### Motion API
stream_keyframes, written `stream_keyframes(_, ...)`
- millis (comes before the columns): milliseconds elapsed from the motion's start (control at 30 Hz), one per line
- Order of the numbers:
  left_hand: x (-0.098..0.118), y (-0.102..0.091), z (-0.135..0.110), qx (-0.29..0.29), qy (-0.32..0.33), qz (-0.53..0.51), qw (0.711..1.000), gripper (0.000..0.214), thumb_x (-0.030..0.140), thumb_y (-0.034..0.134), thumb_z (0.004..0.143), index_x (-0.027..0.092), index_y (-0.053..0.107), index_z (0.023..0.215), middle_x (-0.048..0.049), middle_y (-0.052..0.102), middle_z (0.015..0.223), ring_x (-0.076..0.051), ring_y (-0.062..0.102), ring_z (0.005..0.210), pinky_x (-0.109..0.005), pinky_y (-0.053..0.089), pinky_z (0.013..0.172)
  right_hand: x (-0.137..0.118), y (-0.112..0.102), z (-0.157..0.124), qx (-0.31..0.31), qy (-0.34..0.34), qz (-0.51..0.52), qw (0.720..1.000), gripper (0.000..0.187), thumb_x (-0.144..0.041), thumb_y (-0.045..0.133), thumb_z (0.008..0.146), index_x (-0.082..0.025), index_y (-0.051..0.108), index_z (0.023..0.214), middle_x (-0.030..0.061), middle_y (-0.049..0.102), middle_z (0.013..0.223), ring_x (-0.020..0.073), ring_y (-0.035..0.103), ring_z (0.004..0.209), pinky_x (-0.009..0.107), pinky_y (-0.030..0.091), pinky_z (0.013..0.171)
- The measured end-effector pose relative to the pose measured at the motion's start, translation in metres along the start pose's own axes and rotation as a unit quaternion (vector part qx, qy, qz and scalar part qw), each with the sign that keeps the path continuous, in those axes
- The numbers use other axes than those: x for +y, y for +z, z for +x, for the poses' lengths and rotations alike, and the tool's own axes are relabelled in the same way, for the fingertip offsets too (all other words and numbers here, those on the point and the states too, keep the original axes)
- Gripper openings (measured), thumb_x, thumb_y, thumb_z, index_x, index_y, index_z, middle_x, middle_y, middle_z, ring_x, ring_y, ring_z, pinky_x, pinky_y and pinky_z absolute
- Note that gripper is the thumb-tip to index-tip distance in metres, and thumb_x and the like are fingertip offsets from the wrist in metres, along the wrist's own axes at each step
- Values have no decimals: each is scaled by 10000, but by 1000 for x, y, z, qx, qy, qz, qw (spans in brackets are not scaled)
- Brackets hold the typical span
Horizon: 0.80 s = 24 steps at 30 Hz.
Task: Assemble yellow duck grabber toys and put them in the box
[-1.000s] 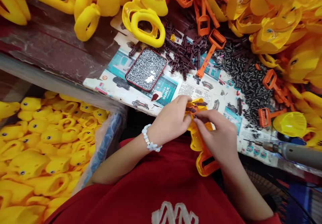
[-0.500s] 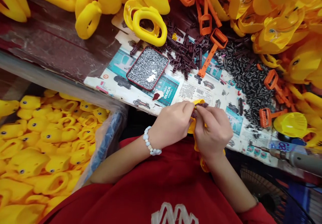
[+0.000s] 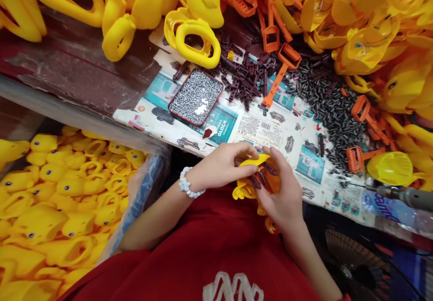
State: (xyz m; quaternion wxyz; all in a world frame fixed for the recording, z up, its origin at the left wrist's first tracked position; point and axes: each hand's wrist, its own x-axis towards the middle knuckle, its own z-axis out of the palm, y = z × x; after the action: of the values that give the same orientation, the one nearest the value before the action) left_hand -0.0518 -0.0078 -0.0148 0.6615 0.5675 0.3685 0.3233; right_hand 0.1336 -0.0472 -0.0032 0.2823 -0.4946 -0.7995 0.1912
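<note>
In front of my red top I hold a yellow plastic toy duck shell (image 3: 246,191) between both hands, its hollow side partly showing. My left hand (image 3: 223,164), with a beaded bracelet (image 3: 189,184) at the wrist, grips the shell's upper left edge with the thumb across it. My right hand (image 3: 283,192) curls round the shell's right side, thumb low and fingers at the top. Dark and orange parts show inside the shell, between the hands; their fit is mostly hidden by the fingers.
On the table are a tray (image 3: 173,104) of small screws, dark brown plastic parts (image 3: 244,76), black cylinders (image 3: 340,125) and orange handles (image 3: 282,75). Yellow duck shells (image 3: 367,43) pile up right. An electric screwdriver (image 3: 404,196) lies right; a bin (image 3: 144,197) of duck pieces stands left.
Both hands have shifted from a close pinch over the shell to a wider hold around it. The shell has turned, so its inside shows more.
</note>
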Motion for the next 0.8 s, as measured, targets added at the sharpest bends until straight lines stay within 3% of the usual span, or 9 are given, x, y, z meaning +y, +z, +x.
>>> stream_keyframes(133, -1, 3, 1, -2, 1, -48, 999, 113, 207, 605, 786, 149, 573, 878, -47, 677, 884, -141, 653, 757, -252, 535, 685, -5, 5, -3, 10, -54, -33, 998, 582, -129, 561, 894, -194, 331, 1424, 81, 444, 1326, 164, 438, 1241, 299, 391, 1079)
stream_keyframes(233, 4, 6, 1, 16, 17, 3, 1000, 97, 144, 578, 763, 153, 581, 860, -31, 661, 854, -135, 634, 782, -259, 529, 744, -9, 5, -5, 15, -59, -34, 998, 562, -116, 551, 896, -180, 339, 1412, 92, 440, 1325, 165, 430, 1245, 298, 386, 1079)
stream_keyframes(367, 6, 6, -2, 72, 24, 2, 997, 215, 185, 630, 765, 172, 573, 972, -55, 656, 984, -164, 640, 906, -296, 526, 837, 0, -11, 8, 12, -61, -24, 998, 458, -135, 556, 890, -185, 437, 1329, 83, 485, 1254, 173, 465, 1187, 316, 408, 1037)
stream_keyframes(467, -1, 5, -8, 125, 31, -120, 984, 398, 396, 685, 787, 184, 564, 1101, -129, 618, 1201, -223, 621, 1078, -331, 515, 910, 26, -31, 40, 139, 27, 39, 989, 366, -258, 671, 838, -173, 543, 1169, 66, 539, 1125, 161, 542, 1044, 260, 475, 902)
stream_keyframes(567, -10, 12, -14, 58, 20, -197, 978, 606, 552, 743, 688, 207, 586, 1161, -135, 654, 1179, -289, 629, 1091, -369, 528, 912, 54, -41, 83, 309, 83, 111, 941, 370, -433, 619, 875, -131, 501, 1053, 68, 558, 978, 130, 589, 844, 208, 500, 724)
stream_keyframes(600, -11, 17, -16, 85, 9, -187, 979, 623, 508, 795, 643, 223, 603, 1163, -111, 657, 1190, -289, 621, 1108, -357, 516, 941, 61, -41, 97, 336, 75, 115, 932, 391, -479, 548, 910, -124, 460, 1050, 71, 558, 941, 124, 589, 801, 202, 500, 685)
stream_keyframes(667, -9, 26, -21, 206, -6, -159, 966, 485, 473, 789, 662, 221, 666, 1057, -73, 701, 1097, -275, 647, 1050, -338, 518, 938, 69, -36, 120, 338, 57, 112, 933, 450, -548, 477, 931, -120, 422, 1060, 82, 566, 926, 123, 594, 774, 200, 501, 658)
stream_keyframes(733, -3, 30, -27, 330, -12, -149, 932, 346, 466, 760, 699, 218, 691, 929, -41, 725, 983, -247, 669, 959, -308, 535, 890, 73, -32, 141, 284, 24, 102, 953, 561, -649, 357, 935, -121, 439, 1105, 100, 580, 975, 137, 606, 829, 218, 515, 687)
stream_keyframes(800, 3, 26, -34, 388, -19, -164, 907, 321, 481, 768, 679, 216, 683, 840, -18, 726, 866, -223, 675, 857, -284, 550, 816, 77, -37, 168, 228, -3, 75, 971, 652, -661, 157, 957, -130, 449, 1198, 117, 570, 1085, 152, 595, 963, 252, 521, 768)
